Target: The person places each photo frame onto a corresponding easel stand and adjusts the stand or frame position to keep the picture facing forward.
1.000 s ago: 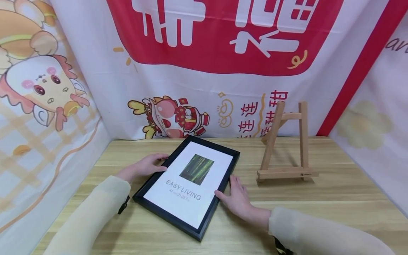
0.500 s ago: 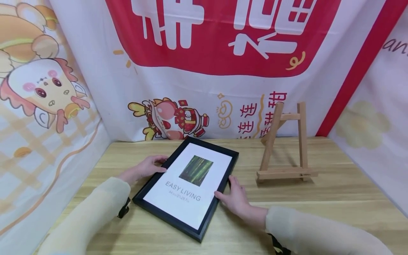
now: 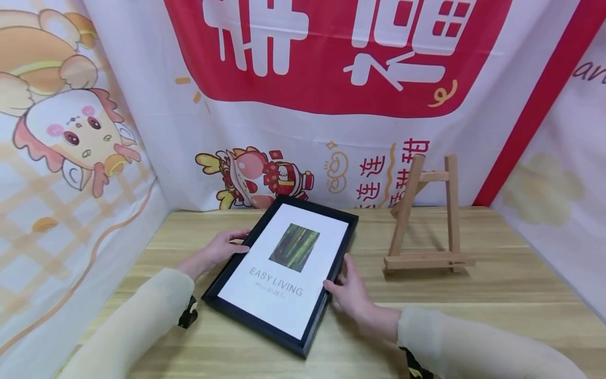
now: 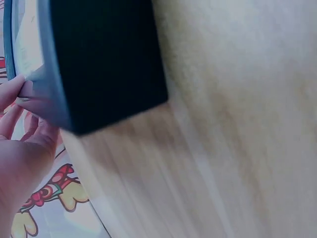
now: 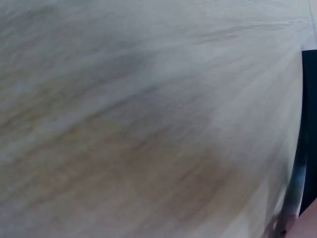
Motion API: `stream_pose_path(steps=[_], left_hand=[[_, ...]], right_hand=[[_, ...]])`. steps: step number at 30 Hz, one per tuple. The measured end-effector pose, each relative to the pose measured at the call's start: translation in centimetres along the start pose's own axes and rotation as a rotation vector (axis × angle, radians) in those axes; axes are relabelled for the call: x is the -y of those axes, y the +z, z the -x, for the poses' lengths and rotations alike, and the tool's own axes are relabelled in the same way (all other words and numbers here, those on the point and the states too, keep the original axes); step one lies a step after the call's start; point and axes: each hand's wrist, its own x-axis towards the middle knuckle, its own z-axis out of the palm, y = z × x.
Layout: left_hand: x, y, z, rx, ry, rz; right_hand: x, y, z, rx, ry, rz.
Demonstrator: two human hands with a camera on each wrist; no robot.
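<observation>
A black picture frame (image 3: 289,279) with a white insert, a green picture and the words "EASY LIVING" lies slanted, face up, between my hands. My left hand (image 3: 220,248) grips its left side, thumb on the front and fingers at the outer edge. Opposite it, my right hand (image 3: 355,295) holds the right side with the thumb on the front border. In the left wrist view the frame's thick dark edge (image 4: 109,64) stands over the wood, with a shadow beneath. The right wrist view catches only a strip of the frame (image 5: 308,129). Fingers under the frame are hidden.
A small wooden easel (image 3: 428,259) stands at the back right of the wooden table (image 3: 450,337). Behind the table hangs a red and white printed cloth (image 3: 331,89). Another patterned cloth (image 3: 71,252) borders the left side.
The frame has risen slightly; its far end reaches higher against the backdrop and more of its right side shows. Both hands keep their hold. The easel stays put while the view shifts a little.
</observation>
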Motion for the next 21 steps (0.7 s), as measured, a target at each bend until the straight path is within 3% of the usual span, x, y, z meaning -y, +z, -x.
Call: stream_pose_path(steps=[7,15,21], left_hand=[[-1.0,-1.0,0.9,-0.008,-0.058,0.077],[-2.6,-1.4,1.7,-0.036,0.022,0.134],[-4.5,-1.2,2.6,-0.07,0.109,0.233]], right_hand=[[1.1,-0.8,-0.3,0.011,-0.107,-0.082],[2.8,-2.7,-0.5,0.058,-0.248,-0.186],[4.6,-5.2,-0.8,0.053,-0.3,-0.12]])
